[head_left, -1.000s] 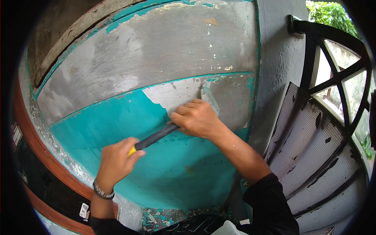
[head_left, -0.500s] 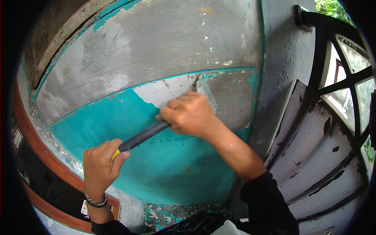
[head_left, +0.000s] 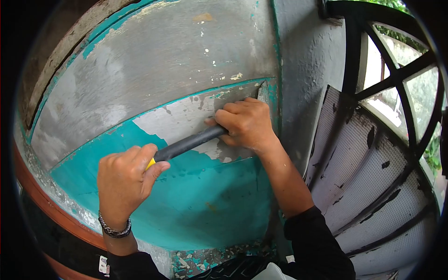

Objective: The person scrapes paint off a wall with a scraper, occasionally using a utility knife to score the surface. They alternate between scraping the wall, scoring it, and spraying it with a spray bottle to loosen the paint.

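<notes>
A paint scraper (head_left: 189, 143) with a long black handle and a yellow part slants up to the right across the wall panel. My left hand (head_left: 125, 176) is wrapped round its lower end, by the yellow part. Higher up, my right hand (head_left: 249, 123) is closed round the tool near its head. The grey blade (head_left: 263, 92), partly hidden by that hand, lies against the panel's upper right corner. Turquoise paint (head_left: 200, 200) covers the lower part of the panel. Above it shows a bare whitish-grey patch (head_left: 172, 119) with a ragged edge.
Turquoise and pale paint flakes (head_left: 196, 259) litter the floor below. On the right stands a black metal gate (head_left: 399, 74) with perforated white sheeting (head_left: 368, 172). A grey post (head_left: 310, 60) borders the panel. A red-brown frame (head_left: 60, 212) runs along the left.
Both hands have moved the scraper to the right along the panel, its blade now near the right corner. The view has shifted slightly, and more bare surface shows under the right hand.
</notes>
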`<state>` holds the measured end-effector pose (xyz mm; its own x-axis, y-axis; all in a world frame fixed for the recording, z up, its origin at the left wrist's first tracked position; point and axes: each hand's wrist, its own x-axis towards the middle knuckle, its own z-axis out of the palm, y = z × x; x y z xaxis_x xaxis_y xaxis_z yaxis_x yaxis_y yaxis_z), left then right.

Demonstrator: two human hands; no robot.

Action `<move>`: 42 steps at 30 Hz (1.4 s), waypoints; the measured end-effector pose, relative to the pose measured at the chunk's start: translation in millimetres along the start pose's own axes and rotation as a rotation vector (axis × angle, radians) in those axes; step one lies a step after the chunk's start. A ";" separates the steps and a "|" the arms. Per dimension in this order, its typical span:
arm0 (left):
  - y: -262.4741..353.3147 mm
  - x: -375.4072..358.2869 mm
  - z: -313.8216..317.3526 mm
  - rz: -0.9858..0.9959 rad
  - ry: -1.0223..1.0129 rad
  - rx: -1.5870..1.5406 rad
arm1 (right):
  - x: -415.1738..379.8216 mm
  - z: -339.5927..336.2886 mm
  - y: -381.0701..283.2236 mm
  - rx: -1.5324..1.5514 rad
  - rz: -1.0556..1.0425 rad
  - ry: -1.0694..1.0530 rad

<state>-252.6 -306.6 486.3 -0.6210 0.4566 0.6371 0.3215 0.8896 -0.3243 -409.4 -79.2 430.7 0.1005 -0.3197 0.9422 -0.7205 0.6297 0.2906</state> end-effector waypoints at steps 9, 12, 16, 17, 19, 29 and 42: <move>5.1 14.2 4.9 0.055 0.017 0.017 | -4.0 -8.6 11.3 0.041 0.024 0.049; 7.9 10.3 -2.5 0.066 -0.007 0.094 | -3.5 -9.1 8.1 0.043 0.049 0.050; 6.4 -5.9 -17.8 0.035 0.020 0.066 | -3.6 0.5 -9.3 0.136 0.019 0.022; 8.2 -1.8 -17.2 0.032 -0.006 0.059 | -5.2 -0.9 -7.2 0.132 0.031 -0.006; 12.1 1.6 -19.3 0.032 -0.038 0.056 | -4.8 -3.8 -4.9 0.134 0.052 -0.039; 7.7 8.2 -15.0 0.079 -0.031 0.115 | -6.8 -5.4 -4.3 0.096 0.055 -0.007; 15.8 25.1 -22.2 0.100 -0.001 0.111 | -3.9 -15.2 6.8 0.079 0.213 -0.061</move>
<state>-247.2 -281.2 512.6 -0.5907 0.5429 0.5969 0.3006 0.8346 -0.4616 -404.2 -63.0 431.5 -0.0996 -0.2290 0.9683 -0.7725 0.6312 0.0698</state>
